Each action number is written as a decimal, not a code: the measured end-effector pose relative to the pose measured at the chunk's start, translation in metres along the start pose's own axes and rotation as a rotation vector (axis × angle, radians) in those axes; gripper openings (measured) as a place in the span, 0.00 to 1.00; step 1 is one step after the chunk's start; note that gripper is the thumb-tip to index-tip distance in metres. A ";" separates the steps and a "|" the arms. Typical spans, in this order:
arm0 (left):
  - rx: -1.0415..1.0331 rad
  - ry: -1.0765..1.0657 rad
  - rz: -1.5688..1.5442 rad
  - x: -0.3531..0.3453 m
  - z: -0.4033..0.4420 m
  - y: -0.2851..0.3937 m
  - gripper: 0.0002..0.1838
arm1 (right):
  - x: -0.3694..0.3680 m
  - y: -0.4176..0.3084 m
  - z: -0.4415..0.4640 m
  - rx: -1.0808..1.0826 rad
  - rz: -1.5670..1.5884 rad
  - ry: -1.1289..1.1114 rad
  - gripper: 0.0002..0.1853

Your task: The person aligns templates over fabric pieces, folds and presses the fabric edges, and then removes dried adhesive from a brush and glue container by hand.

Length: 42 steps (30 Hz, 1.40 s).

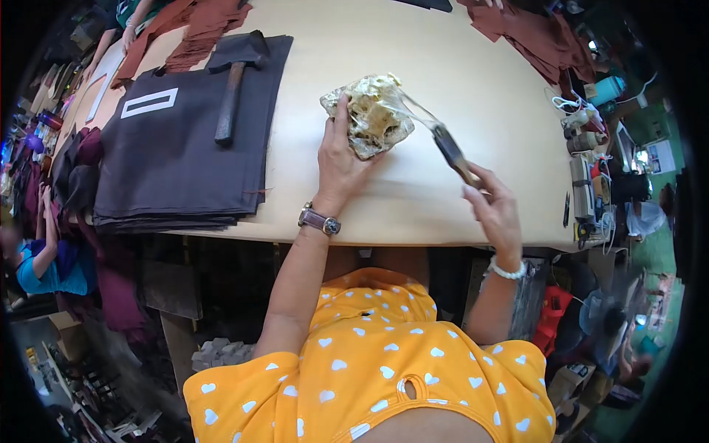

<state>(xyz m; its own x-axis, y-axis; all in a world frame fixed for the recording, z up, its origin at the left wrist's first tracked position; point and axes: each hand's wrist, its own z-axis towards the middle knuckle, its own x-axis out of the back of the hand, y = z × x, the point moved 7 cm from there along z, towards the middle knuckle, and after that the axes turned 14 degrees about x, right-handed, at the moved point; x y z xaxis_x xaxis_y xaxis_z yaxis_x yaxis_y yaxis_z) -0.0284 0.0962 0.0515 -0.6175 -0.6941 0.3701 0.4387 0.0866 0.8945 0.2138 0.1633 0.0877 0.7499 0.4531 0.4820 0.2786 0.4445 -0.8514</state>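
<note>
My left hand grips the side of a glue container, its fingers along the left wall. The container is crusted with pale yellowish residue and tilted so its lumpy inside shows. In my right hand is a brush with a dark ferrule and wooden handle, pinched between thumb and fingers. Sticky strands stretch from the container's upper right to the brush tip, which is to the right of the container and apart from it. A watch is on my left wrist, a beaded bracelet on my right.
Left on the pale table lies a stack of dark fabric pieces, topped by a hammer and a white rectangular frame. Brown fabric lies at the back. Tools and cords line the right edge. Other people are at the left.
</note>
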 end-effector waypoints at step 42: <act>0.019 0.027 -0.073 -0.002 -0.003 -0.016 0.64 | -0.106 0.009 -0.011 -0.085 0.471 -0.062 0.23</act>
<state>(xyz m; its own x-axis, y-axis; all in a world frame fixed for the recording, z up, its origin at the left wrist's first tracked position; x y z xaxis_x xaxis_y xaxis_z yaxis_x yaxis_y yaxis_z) -0.0324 0.0938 0.0354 -0.6294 -0.7179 0.2973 0.3806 0.0488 0.9235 0.1439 0.1105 0.0268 0.7696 0.6367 0.0488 -0.0332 0.1162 -0.9927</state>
